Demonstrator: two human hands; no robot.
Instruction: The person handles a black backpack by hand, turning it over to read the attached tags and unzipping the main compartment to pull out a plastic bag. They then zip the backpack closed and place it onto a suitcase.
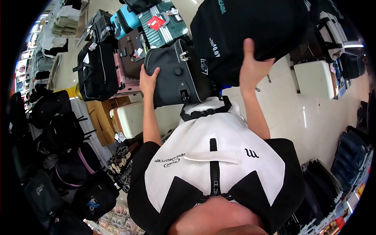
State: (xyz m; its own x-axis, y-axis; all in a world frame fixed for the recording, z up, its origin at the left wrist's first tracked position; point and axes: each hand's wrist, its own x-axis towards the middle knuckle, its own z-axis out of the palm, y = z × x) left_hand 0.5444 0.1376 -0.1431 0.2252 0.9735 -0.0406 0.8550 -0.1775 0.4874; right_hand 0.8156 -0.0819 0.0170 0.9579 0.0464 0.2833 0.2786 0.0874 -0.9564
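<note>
My left hand (148, 83) grips the left side of a dark grey travel bag (166, 74), with the thumb on its face. The bag has metal zip pulls, a round black stud and a black fitting near its bottom edge. To its right is a large black bag (235, 27) with white and teal printing, overlapping its side. My right hand (254, 68) is at the lower right part of the black bag, thumb pointing up along it. Most of that hand's fingers are hidden. Both bags are held out just beyond my chest.
Suitcases stand close together beyond my left hand, including a green one (162, 23) and a turquoise one (124, 21). A black bag (98, 72) lies there too. Backpacks (62, 131) hang at left. A white case (313, 79) stands at right, near folded jeans (348, 156).
</note>
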